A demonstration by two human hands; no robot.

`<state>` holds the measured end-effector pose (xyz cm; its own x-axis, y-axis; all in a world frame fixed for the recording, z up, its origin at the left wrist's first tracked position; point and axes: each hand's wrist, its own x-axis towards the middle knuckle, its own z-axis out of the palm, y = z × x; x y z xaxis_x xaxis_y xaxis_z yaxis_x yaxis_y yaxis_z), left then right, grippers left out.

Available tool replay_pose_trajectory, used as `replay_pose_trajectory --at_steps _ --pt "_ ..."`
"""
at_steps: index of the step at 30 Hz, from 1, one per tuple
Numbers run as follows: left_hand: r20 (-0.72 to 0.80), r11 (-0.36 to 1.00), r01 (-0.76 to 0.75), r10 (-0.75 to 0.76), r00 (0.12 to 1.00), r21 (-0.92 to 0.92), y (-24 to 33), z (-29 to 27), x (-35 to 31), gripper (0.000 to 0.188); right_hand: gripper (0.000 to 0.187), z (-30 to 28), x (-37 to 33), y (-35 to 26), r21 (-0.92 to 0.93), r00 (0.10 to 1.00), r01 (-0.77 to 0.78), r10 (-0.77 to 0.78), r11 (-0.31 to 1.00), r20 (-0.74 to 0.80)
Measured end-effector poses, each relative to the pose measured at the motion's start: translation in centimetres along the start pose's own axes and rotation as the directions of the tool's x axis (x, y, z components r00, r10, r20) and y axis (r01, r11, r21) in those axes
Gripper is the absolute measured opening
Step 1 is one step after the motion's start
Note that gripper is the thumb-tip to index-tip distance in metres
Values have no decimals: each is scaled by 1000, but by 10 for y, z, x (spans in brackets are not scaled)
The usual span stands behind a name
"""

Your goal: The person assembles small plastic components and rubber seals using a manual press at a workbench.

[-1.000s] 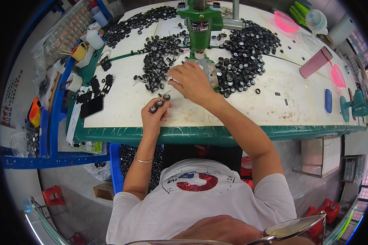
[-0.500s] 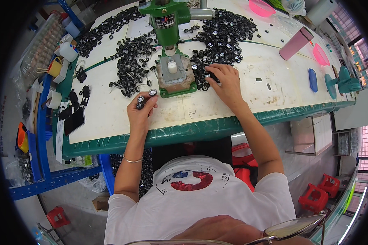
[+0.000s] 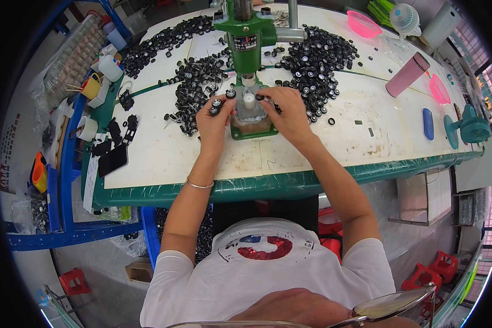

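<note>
My left hand (image 3: pixel 211 126) is closed round several small black toy wheels (image 3: pixel 216 103) with silvery hubs, at the left side of a green bench press (image 3: pixel 246 52). On the press's base plate stands a short white cylinder (image 3: pixel 249 101), right under the ram (image 3: pixel 248 79). My right hand (image 3: pixel 291 113) reaches in from the right and pinches a black wheel (image 3: pixel 260 97) close beside that cylinder. Whether this wheel touches the cylinder I cannot tell. The fingers partly hide the plate.
Heaps of black wheels (image 3: pixel 311 68) lie right of the press; others with thin metal rods (image 3: pixel 194 90) lie left. A pink tumbler (image 3: pixel 408 75), a blue case (image 3: pixel 428 124) and a small green fan (image 3: pixel 467 127) stand at the right. A phone (image 3: pixel 113 160) lies near the left edge.
Both hands have moved to the press: the left up and rightward with its wheels, the right leftward from the wheel heap with a wheel. The whole view has shifted slightly.
</note>
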<state>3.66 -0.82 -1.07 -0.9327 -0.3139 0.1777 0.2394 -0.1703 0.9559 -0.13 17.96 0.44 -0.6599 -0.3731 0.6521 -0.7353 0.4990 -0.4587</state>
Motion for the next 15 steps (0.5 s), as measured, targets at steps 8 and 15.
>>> replay_pose_trajectory --at_steps 8,15 --pt "-29 994 -29 32 999 101 -1 -4 -3 9 17 16 7 -6 83 997 -71 71 994 -3" --pt "1 991 -101 101 995 91 -2 -3 -2 11 21 16 25 -14 190 926 -363 331 912 182"
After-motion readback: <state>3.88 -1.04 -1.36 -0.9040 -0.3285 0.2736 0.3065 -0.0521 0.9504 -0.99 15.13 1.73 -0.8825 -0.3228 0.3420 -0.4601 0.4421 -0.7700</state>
